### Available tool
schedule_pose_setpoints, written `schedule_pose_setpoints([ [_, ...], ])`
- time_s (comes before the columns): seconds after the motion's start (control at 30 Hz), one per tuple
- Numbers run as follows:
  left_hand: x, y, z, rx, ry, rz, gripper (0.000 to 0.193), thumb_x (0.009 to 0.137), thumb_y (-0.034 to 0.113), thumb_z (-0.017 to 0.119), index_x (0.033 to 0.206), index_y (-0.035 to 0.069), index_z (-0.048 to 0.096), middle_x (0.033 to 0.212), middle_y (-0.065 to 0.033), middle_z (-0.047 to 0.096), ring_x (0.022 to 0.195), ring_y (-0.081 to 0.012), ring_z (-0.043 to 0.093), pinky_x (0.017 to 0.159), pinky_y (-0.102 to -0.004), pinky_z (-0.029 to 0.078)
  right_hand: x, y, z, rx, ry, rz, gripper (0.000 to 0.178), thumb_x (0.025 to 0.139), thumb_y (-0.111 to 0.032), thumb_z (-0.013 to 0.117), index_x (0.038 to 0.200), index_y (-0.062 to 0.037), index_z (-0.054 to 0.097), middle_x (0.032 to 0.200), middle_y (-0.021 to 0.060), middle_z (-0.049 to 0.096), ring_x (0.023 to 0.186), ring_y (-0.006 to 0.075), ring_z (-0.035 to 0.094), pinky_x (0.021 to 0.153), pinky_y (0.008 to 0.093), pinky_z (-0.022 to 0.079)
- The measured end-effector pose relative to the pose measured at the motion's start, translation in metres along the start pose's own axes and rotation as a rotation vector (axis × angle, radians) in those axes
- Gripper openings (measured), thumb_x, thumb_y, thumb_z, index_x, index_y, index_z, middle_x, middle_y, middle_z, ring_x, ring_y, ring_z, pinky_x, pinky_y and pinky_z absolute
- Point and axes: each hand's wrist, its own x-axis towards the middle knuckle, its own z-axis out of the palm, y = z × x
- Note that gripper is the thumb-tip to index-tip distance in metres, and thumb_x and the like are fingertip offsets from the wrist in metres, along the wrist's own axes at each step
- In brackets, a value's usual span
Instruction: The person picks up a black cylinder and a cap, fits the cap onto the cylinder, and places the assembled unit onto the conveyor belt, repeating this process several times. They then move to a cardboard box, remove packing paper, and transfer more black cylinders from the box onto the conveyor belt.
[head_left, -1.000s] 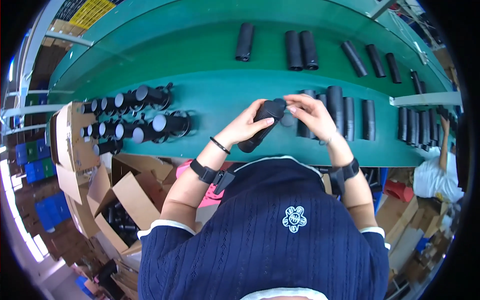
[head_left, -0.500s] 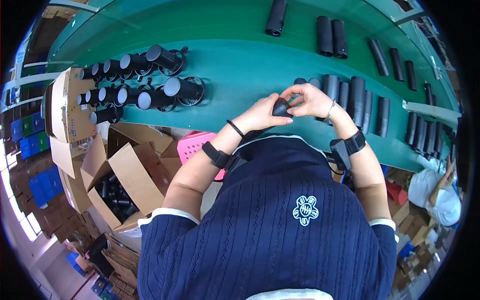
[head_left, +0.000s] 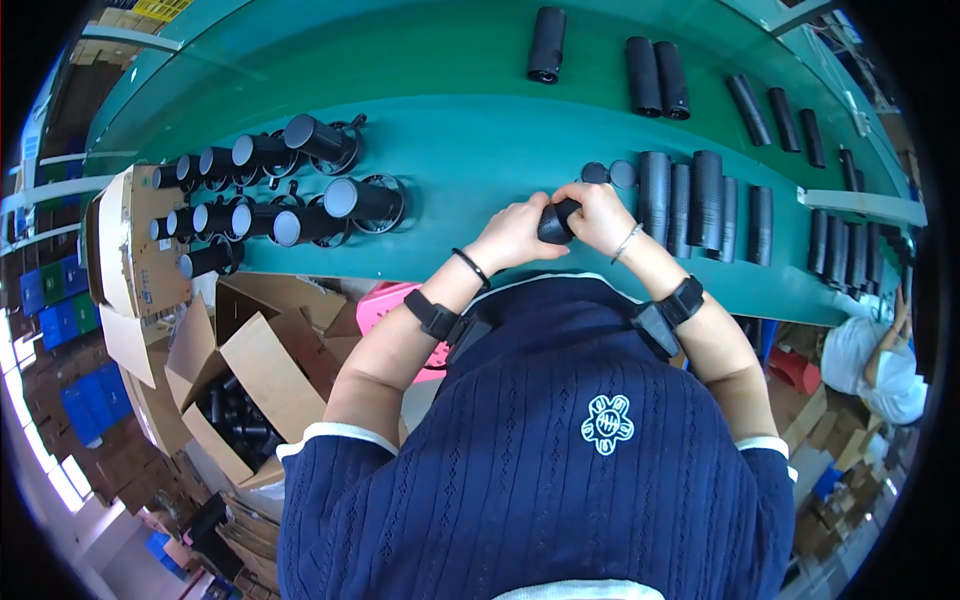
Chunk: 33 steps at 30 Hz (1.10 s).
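Near caps [head_left: 595,173] and tubes [head_left: 706,200], left grip [head_left: 512,237] and right grip [head_left: 603,218] clasp a black cylinder [head_left: 553,225].

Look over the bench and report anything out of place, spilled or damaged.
Nothing looks spilled. One black cylinder at the left end of the bench stands out: it sits in front of the two rows, near the front edge, breaking their line. The dark piece in the hands is too covered to judge.

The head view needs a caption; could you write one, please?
Left hand and right hand hold a black cylinder at a green workbench bearing black tubes.
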Motion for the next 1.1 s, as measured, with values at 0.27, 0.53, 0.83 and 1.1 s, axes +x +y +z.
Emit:
schedule_pose_setpoints([
  [0.27,-0.014,-0.027,-0.021,-0.395,0.132,0.07,0.059,0.069,0.025,0.083,0.113,0.0,0.054,0.097,-0.0081,0.061,0.09,-0.0158,0.058,0.081,-0.0302,0.048,0.064,0.092,0.005,0.524,0.016,0.308,0.025,0.077,0.001,0.058,0.101,-0.0006,0.066,0.091,0.0141,0.069,0.082,0.0176,0.066,0.074,0.03,0.052],
  [0.53,-0.029,-0.028,-0.028,-0.914,0.064,0.052,0.064,0.073,0.007,0.078,0.127,0.008,0.043,0.11,-0.0028,0.053,0.104,-0.013,0.053,0.087,-0.0285,0.046,0.042,0.145,-0.001,-0.345,0.056,0.153,0.009,0.079,-0.003,0.058,0.086,-0.0036,0.063,0.086,0.0176,0.063,0.087,0.0352,0.06,0.079,0.0409,0.049],
  [0.83,-0.024,-0.024,-0.031,-1.018,0.079,-0.016,0.057,0.07,0.004,0.079,0.119,0.006,0.049,0.106,-0.0013,0.057,0.101,-0.0112,0.054,0.087,-0.0279,0.046,0.028,0.095,-0.016,-0.389,0.222,0.076,0.009,0.088,-0.01,0.054,0.087,-0.0016,0.057,0.079,0.0149,0.065,0.075,0.0331,0.064,0.068,0.0411,0.052],
  [1.1,-0.011,0.019,-0.039,-0.972,-0.183,0.137,0.06,0.068,0.01,0.081,0.122,0.006,0.055,0.118,-0.0029,0.054,0.111,-0.0144,0.051,0.097,-0.0288,0.041,0.003,0.033,-0.034,0.713,0.088,0.127,0.02,0.085,-0.01,0.067,0.103,-0.0017,0.063,0.091,0.0027,0.065,0.082,0.0071,0.06,0.073,0.022,0.048],
])
